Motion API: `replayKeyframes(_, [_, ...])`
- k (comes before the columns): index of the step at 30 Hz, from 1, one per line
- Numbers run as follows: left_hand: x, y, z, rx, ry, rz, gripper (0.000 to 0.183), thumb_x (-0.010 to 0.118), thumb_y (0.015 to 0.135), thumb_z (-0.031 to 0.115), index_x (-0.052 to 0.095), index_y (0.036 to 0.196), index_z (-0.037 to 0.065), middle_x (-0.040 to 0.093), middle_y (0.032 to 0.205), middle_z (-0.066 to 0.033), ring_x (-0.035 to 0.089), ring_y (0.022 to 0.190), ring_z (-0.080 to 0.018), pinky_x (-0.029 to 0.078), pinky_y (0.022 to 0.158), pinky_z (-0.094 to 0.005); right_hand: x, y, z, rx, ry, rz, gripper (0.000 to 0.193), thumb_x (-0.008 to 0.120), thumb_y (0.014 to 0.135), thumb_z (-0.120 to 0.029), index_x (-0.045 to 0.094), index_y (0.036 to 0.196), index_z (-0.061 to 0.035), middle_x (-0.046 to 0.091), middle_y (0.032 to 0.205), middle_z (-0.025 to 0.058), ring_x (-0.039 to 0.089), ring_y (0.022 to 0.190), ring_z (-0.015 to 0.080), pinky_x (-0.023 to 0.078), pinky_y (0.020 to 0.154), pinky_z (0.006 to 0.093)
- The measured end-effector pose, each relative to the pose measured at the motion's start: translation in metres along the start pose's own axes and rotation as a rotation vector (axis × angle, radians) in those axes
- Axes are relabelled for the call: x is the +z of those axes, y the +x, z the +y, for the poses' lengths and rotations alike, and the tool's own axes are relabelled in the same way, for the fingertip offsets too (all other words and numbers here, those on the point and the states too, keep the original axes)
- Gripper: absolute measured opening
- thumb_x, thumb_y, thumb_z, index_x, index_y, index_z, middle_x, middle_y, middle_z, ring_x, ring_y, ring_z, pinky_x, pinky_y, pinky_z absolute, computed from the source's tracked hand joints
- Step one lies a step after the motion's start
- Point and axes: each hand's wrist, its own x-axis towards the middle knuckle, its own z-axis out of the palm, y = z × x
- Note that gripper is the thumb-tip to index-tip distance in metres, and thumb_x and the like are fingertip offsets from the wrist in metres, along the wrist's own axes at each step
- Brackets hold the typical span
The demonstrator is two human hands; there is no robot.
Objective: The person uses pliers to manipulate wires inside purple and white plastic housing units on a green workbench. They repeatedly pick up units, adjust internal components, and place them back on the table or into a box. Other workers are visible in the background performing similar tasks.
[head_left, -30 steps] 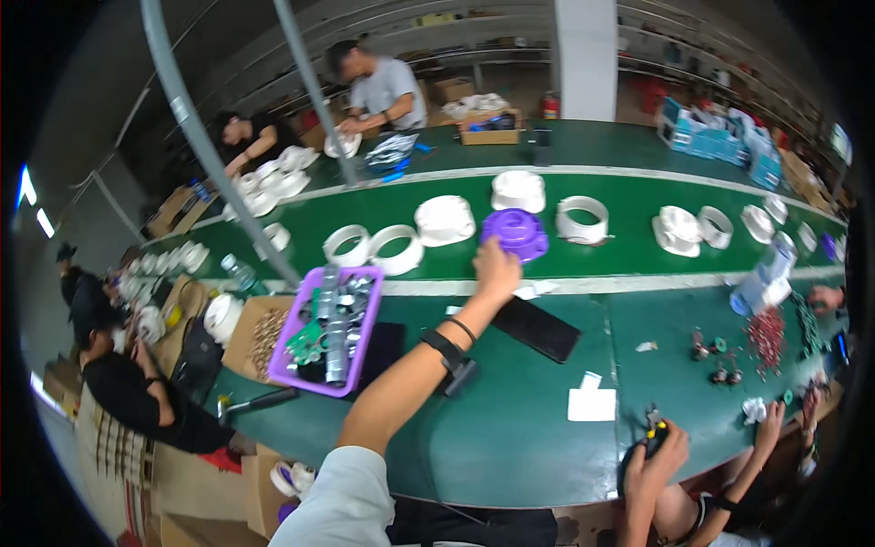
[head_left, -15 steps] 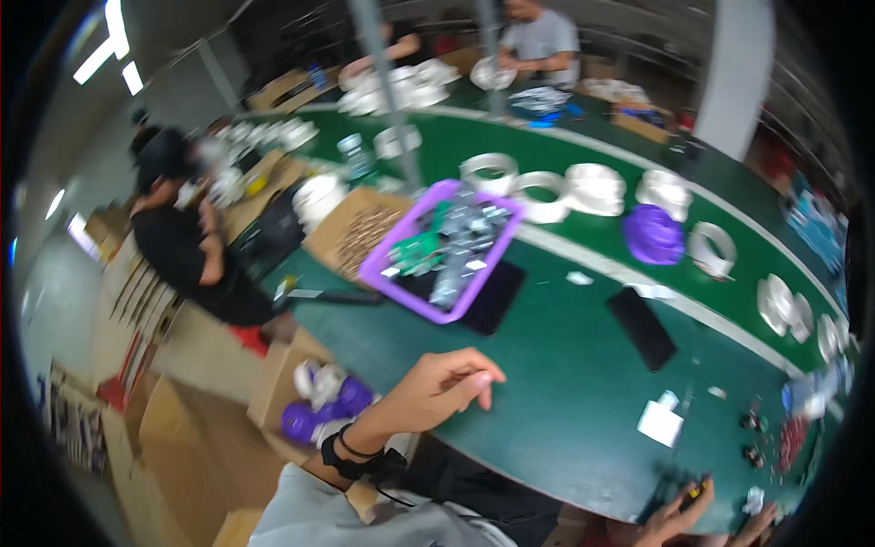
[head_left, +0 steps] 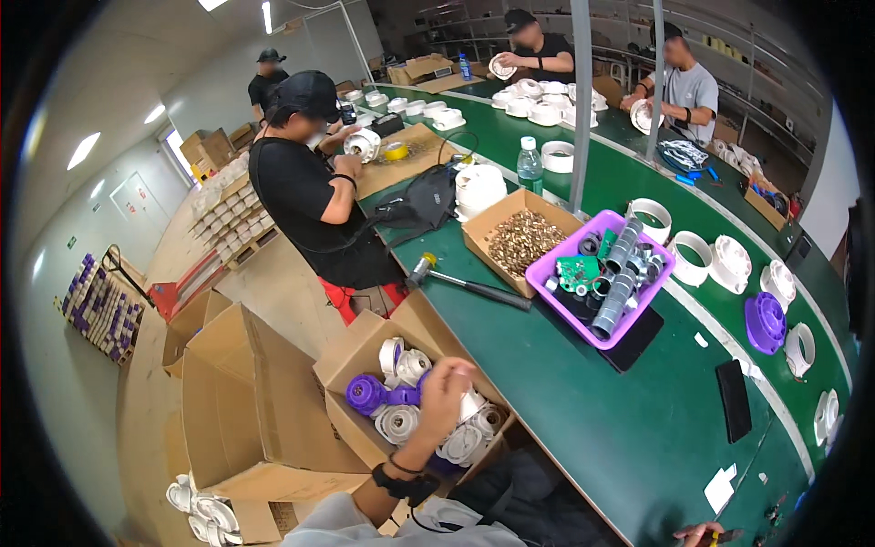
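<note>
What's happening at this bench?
The wearer's left hand is over an open cardboard box of white and purple parts; contact with any is unclear. The right hand isn't in view. A co-worker in black on the left holds a white round part. Across the bench, two people hold white parts too. A purple basket with tubes and green boards sits beside a box of small metal pieces; a hammer lies nearby.

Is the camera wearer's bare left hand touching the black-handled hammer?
No, the left hand is over the open brown cardboard box of white and purple plastic parts, while the hammer lies apart on the green tabletop.
</note>
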Motion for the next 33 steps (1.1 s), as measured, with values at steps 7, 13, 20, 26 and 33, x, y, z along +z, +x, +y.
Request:
replayKeyframes(7, [0.06, -0.003, 0.025, 0.255, 0.023, -0.287, 0.011, 0.057, 0.097, 0.011, 0.061, 0.099, 0.001, 0.059, 0.077, -0.0042, 0.051, 0.065, -0.009, 0.043, 0.06, -0.026, 0.017, -0.011, 0.005, 0.121, -0.159, -0.107, 0.014, 0.066, 0.091, -0.006, 0.06, 0.09, 0.0058, 0.065, 0.072, 0.0113, 0.059, 0.059, 0.0164, 0.048, 0.057, 0.0295])
replayKeyframes(13, [0.093, 0.005, 0.018, 0.306, 0.315, -0.339, 0.017, 0.058, 0.092, 0.014, 0.065, 0.104, 0.005, 0.068, 0.094, -0.0158, 0.067, 0.086, -0.034, 0.053, 0.076, -0.0404, 0.024, -0.008, -0.004, 0.134, -0.064, -0.061, 0.012, 0.062, 0.093, -0.007, 0.057, 0.088, 0.0031, 0.063, 0.071, 0.0101, 0.057, 0.059, 0.0158, 0.048, 0.057, 0.0292])
replayKeyframes(20, [0.102, 0.0, 0.019, 0.434, 0.501, -0.199, 0.008, 0.06, 0.092, 0.018, 0.06, 0.095, 0.011, 0.063, 0.072, -0.0046, 0.064, 0.061, -0.0222, 0.05, 0.056, -0.0375, 0.024, -0.005, -0.006, 0.175, -0.022, -0.059, 0.009, 0.059, 0.093, -0.005, 0.055, 0.092, 0.0031, 0.061, 0.07, 0.0097, 0.057, 0.058, 0.0155, 0.049, 0.056, 0.029])
replayKeyframes(26, [0.104, -0.001, 0.016, 0.383, 0.54, -0.215, 0.008, 0.06, 0.091, 0.018, 0.06, 0.094, 0.011, 0.063, 0.071, -0.0042, 0.063, 0.06, -0.0225, 0.05, 0.055, -0.0374, 0.019, -0.003, 0.005, 0.211, 0.002, -0.099, 0.011, 0.059, 0.092, -0.003, 0.056, 0.099, 0.0042, 0.062, 0.073, 0.0108, 0.058, 0.059, 0.017, 0.05, 0.055, 0.0299])
replayKeyframes(33, [0.106, 0.0, 0.016, 0.322, 0.558, -0.231, 0.007, 0.062, 0.09, 0.018, 0.062, 0.092, 0.011, 0.063, 0.069, -0.0037, 0.063, 0.06, -0.0205, 0.049, 0.054, -0.0358, 0.019, -0.003, 0.008, 0.266, -0.006, -0.078, 0.017, 0.064, 0.09, -0.002, 0.055, 0.103, 0.0031, 0.062, 0.077, 0.0112, 0.058, 0.06, 0.0174, 0.051, 0.057, 0.0302])
